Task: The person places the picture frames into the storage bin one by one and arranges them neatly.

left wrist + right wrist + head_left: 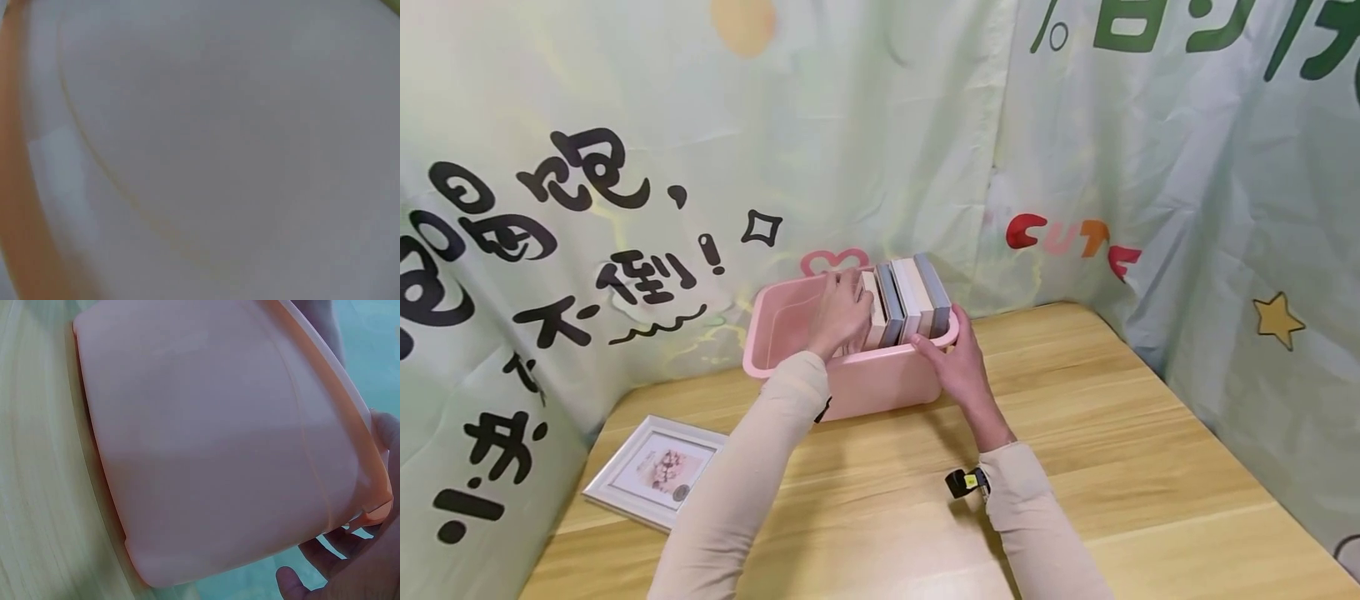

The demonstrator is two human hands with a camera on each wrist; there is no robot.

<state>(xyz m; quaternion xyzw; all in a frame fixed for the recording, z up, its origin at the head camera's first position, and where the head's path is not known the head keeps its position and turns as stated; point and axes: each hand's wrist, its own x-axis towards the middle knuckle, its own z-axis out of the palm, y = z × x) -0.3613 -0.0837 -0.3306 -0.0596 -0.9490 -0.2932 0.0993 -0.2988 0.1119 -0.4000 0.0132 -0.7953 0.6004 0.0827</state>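
Note:
A pink plastic bin point(872, 387) stands on the table by the back curtain. Several flat, book-like pieces point(913, 300), white and blue-grey, stand on edge in its right half. My left hand point(842, 312) reaches over the near rim, against the leftmost piece; its fingertips are partly hidden, and I cannot tell whether they pinch it. My right hand point(958, 358) grips the bin's right end, thumb on the rim. The right wrist view shows its fingers point(331, 553) under the rim. Only the bin's blurred wall point(219, 137) fills most of the left wrist view.
A silver-white picture frame point(658, 471) with a floral print lies flat on the wooden table point(1120, 467) at the left, partly behind my left sleeve point(737, 492). Printed curtains point(880, 142) border the table at the back and sides.

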